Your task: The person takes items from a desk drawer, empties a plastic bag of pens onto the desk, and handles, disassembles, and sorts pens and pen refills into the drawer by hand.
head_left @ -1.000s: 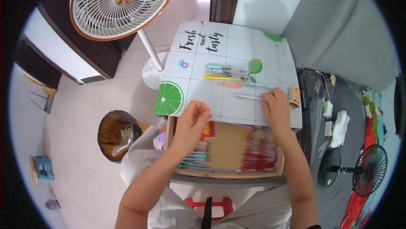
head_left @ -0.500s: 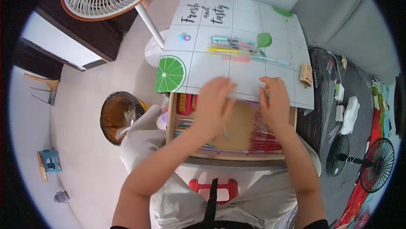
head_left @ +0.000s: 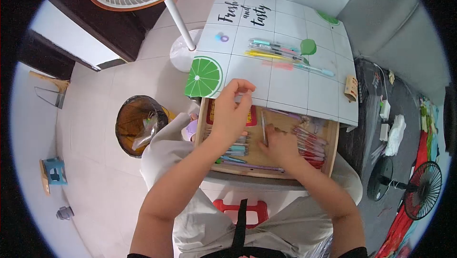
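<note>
My right hand (head_left: pixel 282 146) reaches into the open wooden drawer (head_left: pixel 334 148), its thumb and forefinger closed at a slim pen (head_left: pixel 263 123) standing lengthwise over the bare drawer bottom. Above the drawer's left part hovers my left hand (head_left: pixel 232 110), fingers loosely curled, thumb apart, nothing visible in it. Beneath it, a red-framed yellow item (head_left: pixel 251 116) is partly covered. Red pens (head_left: pixel 309 146) fill the drawer's right side; blue and teal pens (head_left: pixel 236 150) lie at the left. On the white tabletop rest several pens, including a yellow pen (head_left: pixel 269 55) and a light-blue pen (head_left: pixel 315 70).
A small purple-and-blue ring-like item (head_left: pixel 222 38) and a brown paper piece (head_left: pixel 351 88) lie on the tabletop. Left stand a lined waste bin (head_left: pixel 138 127) and a white pedestal fan (head_left: pixel 180 24). A black fan (head_left: pixel 421 190) and power strips are at right; a red stool (head_left: pixel 257 212) is below.
My right hand has moved down from the table's edge into the drawer, to the pen. My left hand has risen slightly. The drawer contents show more clearly, and the view has shifted.
</note>
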`<state>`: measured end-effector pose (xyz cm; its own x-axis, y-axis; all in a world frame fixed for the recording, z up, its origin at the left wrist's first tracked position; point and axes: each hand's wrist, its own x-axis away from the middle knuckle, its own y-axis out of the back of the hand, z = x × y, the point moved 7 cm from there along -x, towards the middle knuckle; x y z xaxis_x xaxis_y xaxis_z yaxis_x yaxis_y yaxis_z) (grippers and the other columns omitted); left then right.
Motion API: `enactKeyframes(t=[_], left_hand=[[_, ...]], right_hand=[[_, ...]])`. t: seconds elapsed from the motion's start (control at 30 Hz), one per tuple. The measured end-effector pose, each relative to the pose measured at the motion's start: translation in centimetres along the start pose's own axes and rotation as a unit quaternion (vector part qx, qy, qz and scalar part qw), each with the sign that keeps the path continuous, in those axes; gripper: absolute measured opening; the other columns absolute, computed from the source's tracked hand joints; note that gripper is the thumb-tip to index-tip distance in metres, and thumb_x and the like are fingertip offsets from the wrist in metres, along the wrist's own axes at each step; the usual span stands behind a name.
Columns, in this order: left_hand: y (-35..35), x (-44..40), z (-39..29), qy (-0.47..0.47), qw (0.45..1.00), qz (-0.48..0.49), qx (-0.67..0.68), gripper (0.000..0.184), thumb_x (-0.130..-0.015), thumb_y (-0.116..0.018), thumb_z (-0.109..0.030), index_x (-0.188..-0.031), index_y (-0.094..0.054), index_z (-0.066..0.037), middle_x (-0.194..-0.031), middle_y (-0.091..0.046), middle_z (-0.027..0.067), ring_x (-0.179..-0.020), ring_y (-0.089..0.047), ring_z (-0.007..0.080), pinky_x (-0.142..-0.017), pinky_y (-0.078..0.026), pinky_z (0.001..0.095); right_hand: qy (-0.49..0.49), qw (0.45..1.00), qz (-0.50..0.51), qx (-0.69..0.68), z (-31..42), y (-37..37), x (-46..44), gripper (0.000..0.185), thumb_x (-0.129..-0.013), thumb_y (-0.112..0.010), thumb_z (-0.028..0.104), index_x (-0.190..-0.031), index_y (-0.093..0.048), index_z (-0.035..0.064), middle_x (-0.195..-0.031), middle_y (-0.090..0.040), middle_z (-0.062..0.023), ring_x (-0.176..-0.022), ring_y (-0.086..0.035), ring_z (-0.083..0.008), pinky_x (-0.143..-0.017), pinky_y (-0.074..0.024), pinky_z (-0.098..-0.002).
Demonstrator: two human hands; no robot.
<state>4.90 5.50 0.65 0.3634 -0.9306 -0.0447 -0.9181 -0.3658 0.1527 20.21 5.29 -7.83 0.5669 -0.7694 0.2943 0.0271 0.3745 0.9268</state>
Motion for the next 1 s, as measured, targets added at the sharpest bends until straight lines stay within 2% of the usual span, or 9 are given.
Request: enactKeyframes(t=[0.13, 0.2, 0.37, 0.43, 0.53, 0.6, 0.73, 0.8, 1.0], left_hand=[[0.0, 0.1, -0.1, 0.006, 1.000, 0.006, 0.028, 0.012, -0.086, -0.049, -0.008, -0.096, -0.053, -0.004, -0.095, -0.056, 0.0056, -0.054, -0.046, 0.0056, -0.042, -0.038, 0.0196], [0.0, 0.0, -0.5, 0.022, 0.999, 0.001, 0.023, 0.012, -0.087, -0.049, -0.005, -0.097, -0.055, -0.002, -0.095, -0.060, 0.0025, -0.090, -0.052, 0.0093, -0.082, -0.040, 0.0230], [0.1, 0.0, -1.1, -0.029, 0.998, 0.008, 0.053, 0.016, -0.089, -0.050, -0.009, -0.101, -0.056, -0.001, -0.098, -0.060, 0.0050, -0.095, -0.054, 0.0107, -0.087, -0.041, 0.0245], [0.1, 0.1, -1.3, -0.016, 0.994, 0.012, 0.111, 0.018, -0.090, -0.050, -0.011, -0.103, -0.056, 0.000, -0.100, -0.060, 0.0065, -0.096, -0.054, 0.0113, -0.088, -0.041, 0.0252], [-0.9, 0.9, -1.9, 0.085, 0.955, 0.094, 0.269, 0.026, -0.091, -0.052, -0.019, -0.107, -0.056, 0.001, -0.100, -0.062, 0.0099, -0.094, -0.058, 0.0141, -0.088, -0.045, 0.0285], [-2.6, 2.2, -2.2, 0.200, 0.876, 0.204, 0.389, 0.032, -0.090, -0.054, -0.024, -0.110, -0.056, 0.001, -0.099, -0.063, 0.0124, -0.092, -0.061, 0.0179, -0.086, -0.048, 0.0314], [-3.2, 3.2, -2.9, 0.172, 0.846, 0.249, 0.439, 0.033, -0.089, -0.056, -0.025, -0.110, -0.056, 0.000, -0.096, -0.064, 0.0133, -0.089, -0.063, 0.0206, -0.083, -0.050, 0.0327], [-3.0, 3.2, -3.4, 0.125, 0.868, 0.246, 0.412, 0.032, -0.088, -0.057, -0.023, -0.110, -0.055, 0.001, -0.096, -0.064, 0.0140, -0.088, -0.063, 0.0207, -0.078, -0.052, 0.0314], [-3.1, 2.8, -2.7, 0.188, 0.838, 0.217, 0.464, 0.028, -0.089, -0.055, -0.018, -0.111, -0.053, 0.000, -0.097, -0.063, 0.0140, -0.089, -0.064, 0.0198, -0.072, -0.054, 0.0266]], right_hand=[[-0.013, 0.999, 0.013, -0.028, -1.3, -1.3, -0.3, 0.033, -0.077, -0.059, 0.034, -0.087, -0.053, 0.0029, -0.073, -0.063, -0.0189, -0.072, -0.063, -0.0352, -0.063, -0.0499, -0.0409], [-0.014, 0.999, 0.023, -0.045, -1.8, -0.9, -0.3, 0.032, -0.076, -0.060, 0.032, -0.086, -0.054, 0.0020, -0.073, -0.062, -0.0191, -0.070, -0.063, -0.0335, -0.062, -0.0496, -0.0396], [0.086, 0.965, 0.067, -0.239, -1.3, 3.1, 1.2, 0.025, -0.078, -0.063, 0.021, -0.090, -0.058, 0.0002, -0.070, -0.062, -0.0120, -0.061, -0.060, -0.0213, -0.057, -0.0475, -0.0318], [0.056, 0.815, 0.220, -0.534, 0.4, 4.8, 3.3, 0.019, -0.082, -0.062, 0.014, -0.094, -0.060, 0.0000, -0.071, -0.061, -0.0045, -0.059, -0.055, -0.0103, -0.053, -0.0436, -0.0237], [0.083, 0.750, 0.245, -0.609, 1.7, 8.8, 4.7, 0.016, -0.085, -0.058, 0.014, -0.094, -0.061, 0.0000, -0.074, -0.062, -0.0014, -0.059, -0.052, -0.0050, -0.052, -0.0403, -0.0183], [0.068, 0.733, 0.247, -0.630, 1.6, 9.5, 5.1, 0.017, -0.085, -0.059, 0.014, -0.094, -0.061, -0.0006, -0.074, -0.062, -0.0031, -0.058, -0.053, -0.0052, -0.051, -0.0401, -0.0183], [0.024, 0.663, 0.266, -0.700, 1.4, 9.2, 5.7, 0.019, -0.084, -0.059, 0.015, -0.092, -0.060, -0.0027, -0.073, -0.063, -0.0069, -0.054, -0.054, -0.0067, -0.046, -0.0399, -0.0184], [0.029, 0.624, 0.270, -0.733, 1.5, 9.0, 5.7, 0.020, -0.085, -0.058, 0.015, -0.093, -0.059, -0.0032, -0.072, -0.063, -0.0085, -0.051, -0.054, -0.0079, -0.043, -0.0395, -0.0185], [0.044, 0.498, 0.296, -0.814, 2.3, 9.4, 5.9, 0.028, -0.089, -0.053, 0.016, -0.108, -0.053, -0.0049, -0.074, -0.062, -0.0121, -0.048, -0.054, -0.0096, -0.038, -0.0391, -0.0171]])
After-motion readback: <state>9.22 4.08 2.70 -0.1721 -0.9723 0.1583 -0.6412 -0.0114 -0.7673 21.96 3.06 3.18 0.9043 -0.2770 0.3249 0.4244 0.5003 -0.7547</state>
